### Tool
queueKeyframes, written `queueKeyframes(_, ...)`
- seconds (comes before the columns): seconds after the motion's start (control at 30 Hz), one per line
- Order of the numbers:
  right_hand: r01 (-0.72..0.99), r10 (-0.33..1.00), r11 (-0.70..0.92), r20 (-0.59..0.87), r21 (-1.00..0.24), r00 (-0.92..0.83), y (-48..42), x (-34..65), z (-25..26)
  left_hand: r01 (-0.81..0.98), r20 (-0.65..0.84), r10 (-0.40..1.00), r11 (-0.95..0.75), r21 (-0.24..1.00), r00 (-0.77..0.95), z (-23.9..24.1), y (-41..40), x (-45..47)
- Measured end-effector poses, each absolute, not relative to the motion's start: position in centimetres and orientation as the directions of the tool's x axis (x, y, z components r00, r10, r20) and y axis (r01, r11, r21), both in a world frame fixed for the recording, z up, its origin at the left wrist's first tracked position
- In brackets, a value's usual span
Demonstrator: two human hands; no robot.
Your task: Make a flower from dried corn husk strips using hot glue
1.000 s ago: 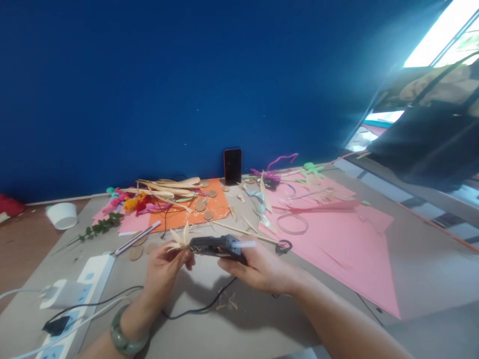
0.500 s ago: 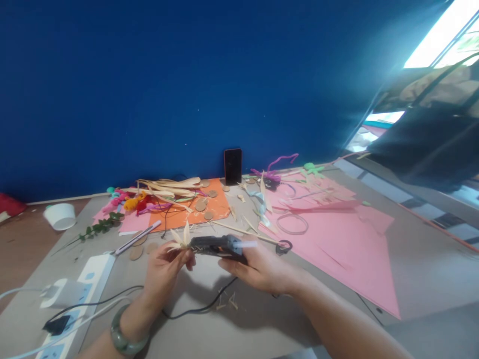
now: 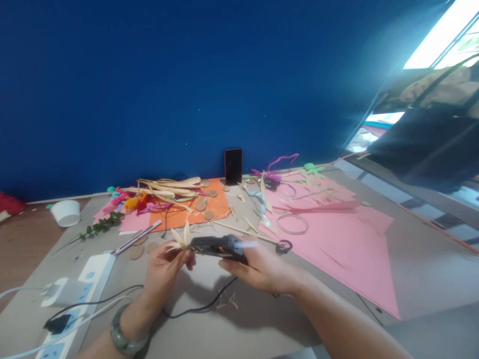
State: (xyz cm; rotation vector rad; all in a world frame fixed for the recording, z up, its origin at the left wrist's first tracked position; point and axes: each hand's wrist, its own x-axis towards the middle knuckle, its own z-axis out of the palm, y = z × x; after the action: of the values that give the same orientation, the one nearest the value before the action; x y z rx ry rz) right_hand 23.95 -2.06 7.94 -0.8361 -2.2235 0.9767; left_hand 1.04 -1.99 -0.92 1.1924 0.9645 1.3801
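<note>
My left hand (image 3: 164,271) pinches a small pale dried-leaf flower (image 3: 180,238) with pointed petals, held up over the grey mat. My right hand (image 3: 262,269) is wrapped round a dark glue gun (image 3: 219,246) lying sideways, its nozzle touching the flower's base. A clear glue stick (image 3: 247,244) sticks out of the gun's back. The gun's black cord (image 3: 202,306) trails down across the mat between my forearms. A green bangle (image 3: 125,341) sits on my left wrist.
A white power strip (image 3: 80,286) with plugs lies front left. Behind are an orange sheet (image 3: 220,199) with dried leaves and cardboard discs, a pink sheet (image 3: 348,244), pipe cleaners, a white bowl (image 3: 66,213), and a phone (image 3: 233,166) leaning on the blue wall.
Both hands, the flower and the glue gun stay where they were. Only the view shifts very slightly.
</note>
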Motion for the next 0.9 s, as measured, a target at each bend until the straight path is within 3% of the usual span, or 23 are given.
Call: queueKeyframes(0.9,0.333,0.756,0.545,0.28,-0.77,-0.592,-1.88,24.26,7.86,-0.184,0.151,0.988,-0.151,0.971,-0.015,-0.62,-1.85,1.07)
